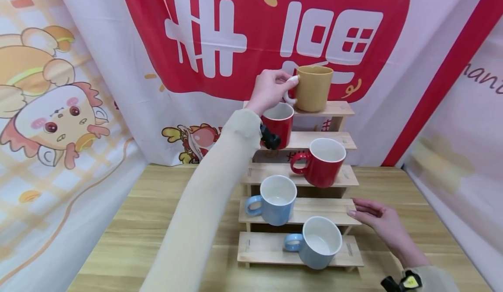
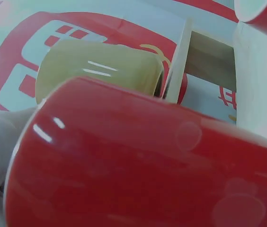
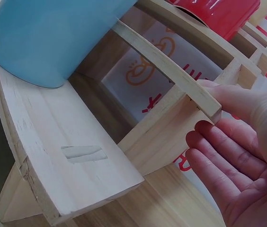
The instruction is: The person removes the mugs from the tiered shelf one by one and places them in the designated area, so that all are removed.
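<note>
A mustard-yellow mug (image 1: 314, 89) stands at the top tier of a stepped wooden rack (image 1: 267, 248). My left hand (image 1: 272, 89) pinches its pale handle from the left. Just below that wrist is a red mug (image 1: 280, 124), which fills much of the left wrist view and partly hides the yellow one. Down at the right, my right hand (image 1: 379, 222) grips the end of the rack's second step from the bottom. Its thumb lies over the board in the right wrist view, with the fingers curled beneath the end.
Another red mug (image 1: 324, 163) sits on the middle step. Two light-blue mugs occupy the lower steps, one (image 1: 277, 200) above the other (image 1: 320, 242). The rack stands on a wood-grain table (image 1: 157, 222), with a printed cloth (image 1: 129, 65) hanging behind and at both sides.
</note>
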`<state>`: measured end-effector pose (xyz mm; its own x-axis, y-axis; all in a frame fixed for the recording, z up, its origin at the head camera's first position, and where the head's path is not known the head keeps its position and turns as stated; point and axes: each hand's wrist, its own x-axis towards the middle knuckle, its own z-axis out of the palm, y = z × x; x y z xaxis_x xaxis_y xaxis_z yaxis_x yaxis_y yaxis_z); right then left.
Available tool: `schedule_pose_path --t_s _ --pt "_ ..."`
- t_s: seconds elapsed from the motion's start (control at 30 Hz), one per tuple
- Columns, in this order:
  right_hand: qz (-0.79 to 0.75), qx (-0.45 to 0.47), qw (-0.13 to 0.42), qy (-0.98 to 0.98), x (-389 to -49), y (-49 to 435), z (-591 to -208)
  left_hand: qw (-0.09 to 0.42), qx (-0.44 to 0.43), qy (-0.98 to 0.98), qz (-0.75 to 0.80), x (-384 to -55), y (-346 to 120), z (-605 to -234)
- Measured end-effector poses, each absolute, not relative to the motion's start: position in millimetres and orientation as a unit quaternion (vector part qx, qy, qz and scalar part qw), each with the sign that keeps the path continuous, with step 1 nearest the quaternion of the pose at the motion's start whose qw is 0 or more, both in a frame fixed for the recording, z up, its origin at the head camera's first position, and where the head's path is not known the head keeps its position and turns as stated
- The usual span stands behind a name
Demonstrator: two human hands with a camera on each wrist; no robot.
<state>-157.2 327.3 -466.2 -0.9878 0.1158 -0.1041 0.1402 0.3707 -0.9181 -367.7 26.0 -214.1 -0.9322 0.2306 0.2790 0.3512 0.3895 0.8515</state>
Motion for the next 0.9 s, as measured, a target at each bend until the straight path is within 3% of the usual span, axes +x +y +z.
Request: schedule_pose_path --t_s 0.43,0.9 --pt "-0.565 0.057 -0.004 0.823 -156 327 -469 0.134 -0.222 -0.776 -0.575 -345 18 -195" --pt "-0.568 0.060 0.004 0.821 -155 327 -468 0.186 -0.222 -0.750 -0.595 -321 -42 -183"
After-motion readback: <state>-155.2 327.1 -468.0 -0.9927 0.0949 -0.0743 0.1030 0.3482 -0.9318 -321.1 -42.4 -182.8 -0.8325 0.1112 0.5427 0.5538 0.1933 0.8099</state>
